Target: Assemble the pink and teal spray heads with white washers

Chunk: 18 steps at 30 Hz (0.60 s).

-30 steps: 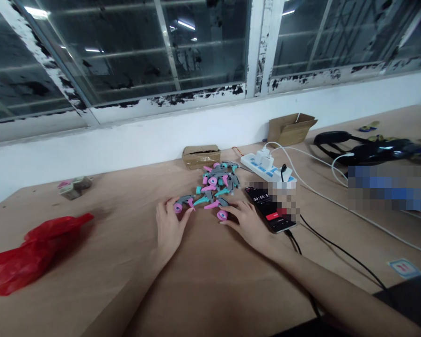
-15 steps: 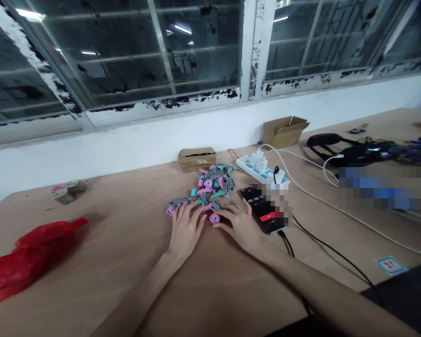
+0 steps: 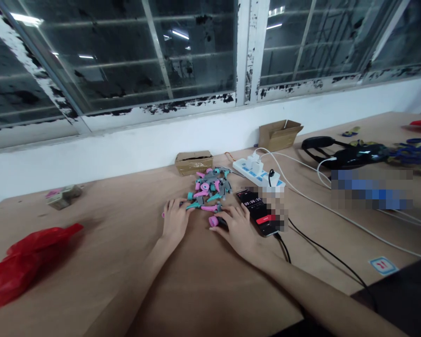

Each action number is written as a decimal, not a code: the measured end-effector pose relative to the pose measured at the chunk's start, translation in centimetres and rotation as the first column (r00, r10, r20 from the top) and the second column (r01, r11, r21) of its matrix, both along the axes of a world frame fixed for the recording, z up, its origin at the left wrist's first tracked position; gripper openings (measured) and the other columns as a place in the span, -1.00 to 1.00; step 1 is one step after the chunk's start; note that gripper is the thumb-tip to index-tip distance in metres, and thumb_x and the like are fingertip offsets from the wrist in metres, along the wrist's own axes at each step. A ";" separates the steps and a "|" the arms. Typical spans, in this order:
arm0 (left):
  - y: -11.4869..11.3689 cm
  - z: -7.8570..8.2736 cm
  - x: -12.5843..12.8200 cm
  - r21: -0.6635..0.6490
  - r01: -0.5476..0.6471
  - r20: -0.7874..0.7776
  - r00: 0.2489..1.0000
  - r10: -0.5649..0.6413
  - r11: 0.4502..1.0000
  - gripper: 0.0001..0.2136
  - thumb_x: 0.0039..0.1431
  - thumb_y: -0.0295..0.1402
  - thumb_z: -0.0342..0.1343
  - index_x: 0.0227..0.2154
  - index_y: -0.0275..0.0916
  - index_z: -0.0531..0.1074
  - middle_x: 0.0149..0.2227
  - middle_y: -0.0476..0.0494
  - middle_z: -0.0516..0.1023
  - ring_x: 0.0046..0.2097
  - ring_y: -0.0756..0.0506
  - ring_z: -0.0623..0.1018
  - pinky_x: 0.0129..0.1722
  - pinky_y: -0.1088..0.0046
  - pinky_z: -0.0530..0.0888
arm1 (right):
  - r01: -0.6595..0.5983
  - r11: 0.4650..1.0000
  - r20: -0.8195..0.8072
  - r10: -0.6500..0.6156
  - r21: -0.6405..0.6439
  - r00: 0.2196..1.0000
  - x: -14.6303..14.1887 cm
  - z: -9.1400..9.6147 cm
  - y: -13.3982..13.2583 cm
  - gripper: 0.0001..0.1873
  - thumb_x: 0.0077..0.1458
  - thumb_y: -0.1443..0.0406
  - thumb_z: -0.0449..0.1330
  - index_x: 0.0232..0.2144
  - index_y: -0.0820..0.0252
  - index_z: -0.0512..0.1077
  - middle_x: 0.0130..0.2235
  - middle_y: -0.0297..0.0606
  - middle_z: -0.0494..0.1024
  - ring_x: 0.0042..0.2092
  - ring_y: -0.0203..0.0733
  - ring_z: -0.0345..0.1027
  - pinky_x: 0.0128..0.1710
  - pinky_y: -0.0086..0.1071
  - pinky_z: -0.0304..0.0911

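- Dozens of pink, teal and grey plastic pieces, or near that, lie in a loose pile (image 3: 215, 186) on the brown tabletop (image 3: 203, 290); take the pile as the clock's centre.
- The right hand (image 3: 240, 230), at five o'clock, has thumb and fingertips closed around a pink-ended piece (image 3: 213, 221), whose darker body runs back under the fingers.
- That piece sits at six o'clock, just beside the pile.
- The left hand (image 3: 175, 221), at eight o'clock, is palm down with fingers bent; a pink tip (image 3: 163, 215) peeks out on its outer side. Whether the fingers grip it, I cannot tell.
- Near eleven o'clock stands a low cardboard box (image 3: 194, 165); at two, an open carton (image 3: 280, 136).
- Around three o'clock lies a white power strip (image 3: 257, 179) with plugs in it.
- At four o'clock, near the right hand, a phone (image 3: 254, 206) shows a timer.
- Well apart, at eight, lies a red plastic bag (image 3: 31, 260).
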<state>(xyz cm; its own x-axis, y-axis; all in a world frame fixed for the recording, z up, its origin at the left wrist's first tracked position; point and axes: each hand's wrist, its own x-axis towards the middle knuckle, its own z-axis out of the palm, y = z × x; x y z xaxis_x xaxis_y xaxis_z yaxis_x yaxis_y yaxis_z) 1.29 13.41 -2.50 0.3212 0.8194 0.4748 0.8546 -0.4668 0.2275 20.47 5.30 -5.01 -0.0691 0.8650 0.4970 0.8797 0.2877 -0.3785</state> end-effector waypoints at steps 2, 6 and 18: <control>0.3 0.7 -0.5 -0.038 -0.008 0.050 0.999 0.010 0.999 -0.84 0.13 -0.32 0.03 -0.37 -0.15 0.52 -0.18 -0.19 0.52 -0.10 -0.24 0.43 -0.04 0.12 0.28 | 0.008 1.000 0.000 -0.008 -0.005 1.000 -0.2 0.0 -0.2 -0.71 0.06 0.09 0.17 -0.20 0.10 0.42 -0.13 -0.17 0.44 -0.02 -0.02 0.27 0.13 0.06 -0.13; 0.3 2.6 -1.9 -0.145 0.001 0.158 0.987 0.022 0.989 -0.75 0.16 -0.22 -0.04 -0.35 -0.18 0.51 -0.24 -0.18 0.56 -0.16 -0.21 0.50 -0.15 0.28 0.38 | -0.004 1.000 0.020 0.004 -0.018 1.000 -0.4 0.0 -0.6 -0.72 0.09 0.12 0.14 -0.20 0.14 0.40 -0.12 -0.16 0.46 -0.02 -0.01 0.29 0.14 0.11 -0.16; -6.6 5.2 -2.8 -0.406 0.233 0.633 0.769 0.088 0.883 -0.59 0.10 0.03 -0.08 -0.44 -0.22 0.44 -0.51 -0.07 0.49 -0.42 -0.10 0.49 -0.33 0.39 0.41 | -0.351 0.927 0.091 0.364 -0.135 0.927 -2.5 1.7 3.1 -0.58 0.13 0.15 0.10 -0.01 0.24 0.34 0.14 -0.03 0.28 0.21 0.01 0.05 0.19 0.03 -0.14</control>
